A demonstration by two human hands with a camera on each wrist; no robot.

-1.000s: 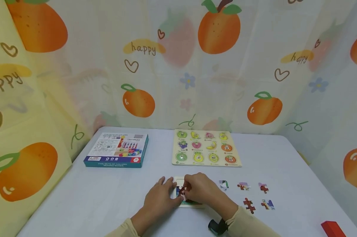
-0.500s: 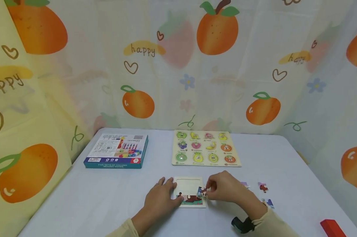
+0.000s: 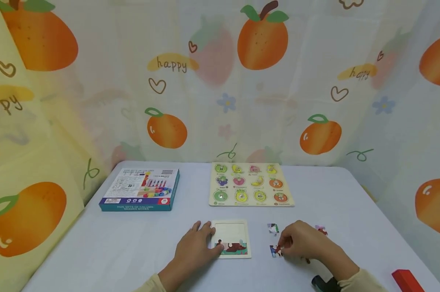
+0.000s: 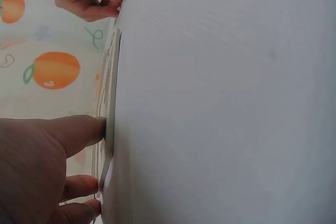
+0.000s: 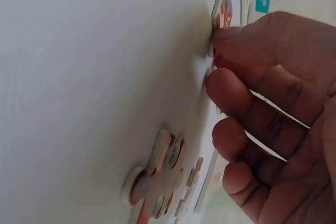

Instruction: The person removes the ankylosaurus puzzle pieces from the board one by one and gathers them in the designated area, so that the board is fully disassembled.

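Observation:
My left hand [image 3: 193, 252] rests at the left side of a small white puzzle tray [image 3: 230, 227], thumb on its lower left part and other fingers by the left edge. Joined pieces [image 3: 236, 247] with a brown animal picture fill the tray's lower strip; its upper part is bare. To the right, my right hand [image 3: 309, 241] pinches a small jigsaw piece [image 3: 275, 252] low at the tabletop between thumb and index finger. The right wrist view shows this jigsaw piece [image 5: 226, 9] at the fingertips, the other fingers curled.
Loose jigsaw pieces lie around the right hand, one [image 3: 273, 228] behind it and another [image 3: 321, 230] beyond; the hand partly hides others. Further back are a fruit board [image 3: 251, 184] and a boxed set [image 3: 139, 188]. A red block [image 3: 407, 280] sits front right.
My right hand has lifted a jigsaw piece out of the tray and carried it right, down to the table among the loose pieces. The left hand has stayed at the tray.

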